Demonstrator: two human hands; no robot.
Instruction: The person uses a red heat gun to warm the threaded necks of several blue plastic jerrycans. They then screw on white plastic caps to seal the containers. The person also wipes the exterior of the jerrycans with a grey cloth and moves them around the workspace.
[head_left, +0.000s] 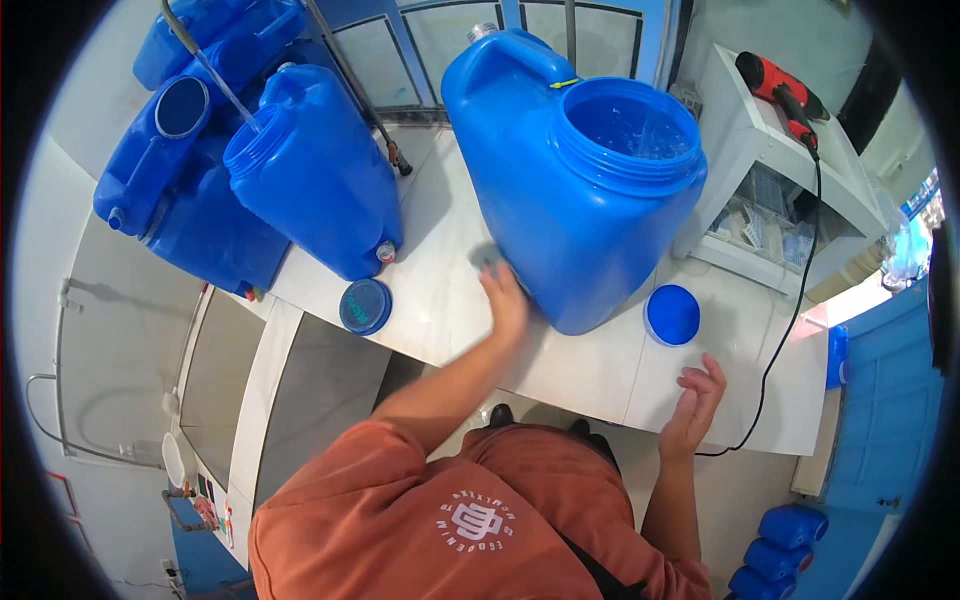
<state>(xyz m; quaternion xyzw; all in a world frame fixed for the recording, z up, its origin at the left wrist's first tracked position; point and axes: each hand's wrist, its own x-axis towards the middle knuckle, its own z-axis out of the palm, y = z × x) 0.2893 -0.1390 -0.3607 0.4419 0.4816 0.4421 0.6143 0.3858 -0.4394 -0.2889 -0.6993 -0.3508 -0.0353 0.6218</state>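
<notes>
A large blue plastic jug stands on the white tiled counter, its wide mouth uncapped with water moving inside. My left hand is beside the jug's lower left side, with a blurred dark round thing at its fingertips; whether the hand grips it I cannot tell. Over the counter's front edge my right hand is raised, fingers partly curled and holding nothing. Just beyond it lies a blue screw cap, hollow side up. Left of my left hand, a dark blue cap lies near a smaller uncapped blue jug.
A metal spout reaches into the smaller jug's mouth. More blue jugs are piled at the left. On a white cabinet at the right rests a red and black heat gun, its black cord trailing over the counter's edge.
</notes>
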